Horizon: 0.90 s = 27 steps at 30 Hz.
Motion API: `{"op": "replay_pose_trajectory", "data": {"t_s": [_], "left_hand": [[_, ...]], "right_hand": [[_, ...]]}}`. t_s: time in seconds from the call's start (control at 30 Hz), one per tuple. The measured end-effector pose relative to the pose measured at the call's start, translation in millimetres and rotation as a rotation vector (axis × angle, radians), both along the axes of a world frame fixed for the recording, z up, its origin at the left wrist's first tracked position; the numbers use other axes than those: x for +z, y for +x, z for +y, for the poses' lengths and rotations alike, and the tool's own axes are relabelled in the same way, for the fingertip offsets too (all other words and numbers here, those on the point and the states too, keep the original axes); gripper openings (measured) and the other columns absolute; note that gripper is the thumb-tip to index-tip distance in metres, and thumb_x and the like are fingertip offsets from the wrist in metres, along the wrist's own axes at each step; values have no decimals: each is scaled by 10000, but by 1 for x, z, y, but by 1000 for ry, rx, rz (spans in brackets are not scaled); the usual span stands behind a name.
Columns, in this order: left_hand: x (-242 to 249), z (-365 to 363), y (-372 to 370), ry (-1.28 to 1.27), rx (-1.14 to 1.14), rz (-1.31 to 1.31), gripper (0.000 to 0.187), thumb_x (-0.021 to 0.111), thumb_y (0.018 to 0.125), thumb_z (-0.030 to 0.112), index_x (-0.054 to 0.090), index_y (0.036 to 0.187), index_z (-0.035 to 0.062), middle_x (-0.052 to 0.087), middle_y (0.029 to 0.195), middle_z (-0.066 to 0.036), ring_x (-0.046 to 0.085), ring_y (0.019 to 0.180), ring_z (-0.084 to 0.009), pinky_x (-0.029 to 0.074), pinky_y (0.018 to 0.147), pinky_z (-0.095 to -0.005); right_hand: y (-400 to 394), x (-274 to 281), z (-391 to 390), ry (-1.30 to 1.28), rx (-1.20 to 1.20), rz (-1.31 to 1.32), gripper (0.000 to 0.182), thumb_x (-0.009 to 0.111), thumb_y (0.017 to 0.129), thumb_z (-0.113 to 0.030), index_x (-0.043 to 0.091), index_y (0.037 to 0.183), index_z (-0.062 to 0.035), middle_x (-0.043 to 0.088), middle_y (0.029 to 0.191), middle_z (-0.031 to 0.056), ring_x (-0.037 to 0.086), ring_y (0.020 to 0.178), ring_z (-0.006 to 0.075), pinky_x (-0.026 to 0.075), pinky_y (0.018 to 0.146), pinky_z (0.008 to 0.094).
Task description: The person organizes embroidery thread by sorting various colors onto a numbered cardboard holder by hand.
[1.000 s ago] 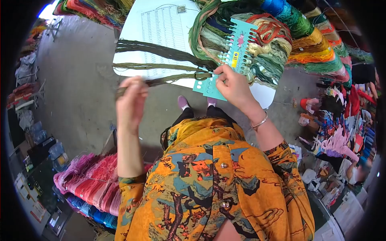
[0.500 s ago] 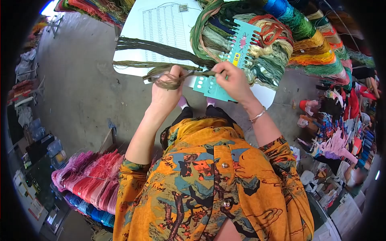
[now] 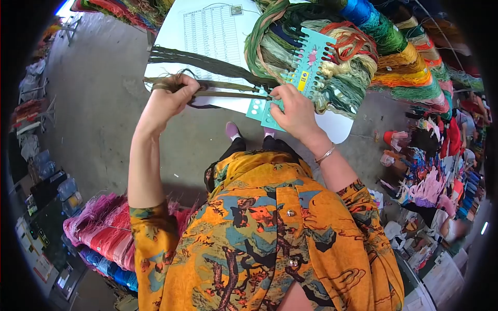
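A skein of olive-brown thread point(image 3: 231, 95) runs taut between my two hands. My left hand point(image 3: 174, 97) is closed round its far left end, with loose strands bunched over the fingers. My right hand point(image 3: 294, 111) pinches the skein's other end at the left edge of a teal thread card point(image 3: 314, 45); the fingertips partly hide that spot. Holes line the card's sides, and skeins hang from several of them. Another dark olive skein point(image 3: 207, 63) stretches left from the card, above the held one. Green, cream and red skeins point(image 3: 353, 44) lie bundled about the card.
Under the card is a white board point(image 3: 337, 127) with a printed table sheet point(image 3: 212, 41). Racks of coloured thread point(image 3: 402, 59) stand at upper right, and pink and red hanks point(image 3: 111, 228) hang at lower left. People sit farther off at the right.
My left hand has moved left and slightly up, drawing the skein out straight. My right hand has shifted a little and stays at the card's edge.
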State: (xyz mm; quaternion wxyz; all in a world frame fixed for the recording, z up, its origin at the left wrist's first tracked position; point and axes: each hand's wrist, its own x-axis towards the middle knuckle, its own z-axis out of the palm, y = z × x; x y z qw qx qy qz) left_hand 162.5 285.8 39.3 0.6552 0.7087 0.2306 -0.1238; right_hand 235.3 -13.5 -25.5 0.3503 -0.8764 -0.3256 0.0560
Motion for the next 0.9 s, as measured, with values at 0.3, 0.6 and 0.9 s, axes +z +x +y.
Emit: {"op": "replay_pose_trajectory", "data": {"t_s": [0.3,0.6,0.9], "left_hand": [[-35,156,-49,15,477,189,242,638,926,244,652,984,9,578,651,22,435,459,-31,273,377,-171],[-130,153,-182,1093,-534,572,455,617,834,225,479,1254,123,663,1024,-193,630,972,-386,510,793,-486],[30,-7,-87,333,-404,219,261,477,952,91,545,1203,67,539,689,-66,541,549,-163,464,558,-300]], "right_hand": [[-4,6,4,-68,-33,0,241,669,768,-165,577,973,-79,617,882,66,643,757,242,499,620,363],[-9,-2,6,-35,-28,-148,189,636,770,-167,609,943,-97,610,854,40,653,693,219,503,564,350],[-23,54,26,281,26,236,166,629,821,-49,652,985,-59,662,870,40,603,565,92,452,508,232]]}}
